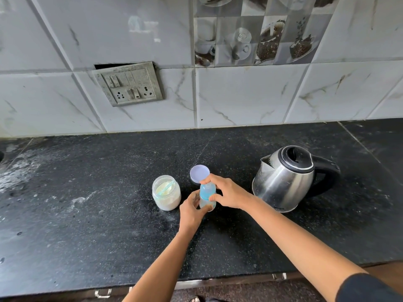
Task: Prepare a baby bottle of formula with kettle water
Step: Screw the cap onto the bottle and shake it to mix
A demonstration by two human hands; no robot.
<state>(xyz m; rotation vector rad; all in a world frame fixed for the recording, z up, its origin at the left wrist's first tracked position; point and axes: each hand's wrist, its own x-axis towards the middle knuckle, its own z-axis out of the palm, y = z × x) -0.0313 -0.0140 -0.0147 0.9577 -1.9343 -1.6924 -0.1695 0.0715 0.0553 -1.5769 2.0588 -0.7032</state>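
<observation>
A small baby bottle (207,196) with a clear blue cap stands on the black counter (87,203). My left hand (192,211) grips its lower body. My right hand (226,192) grips the blue top from above and the side. An open jar of white formula powder (166,196) with a pale green scoop inside stands just left of the bottle. The jar's lilac lid (198,173) lies behind the bottle. A steel kettle (285,177) with a black lid and handle stands to the right, spout facing left.
A tiled wall rises behind the counter with a switch and socket plate (129,83) at the left. White powder dusts the counter's far left. The counter's front edge runs along the bottom, with drawer handles (103,293) below it.
</observation>
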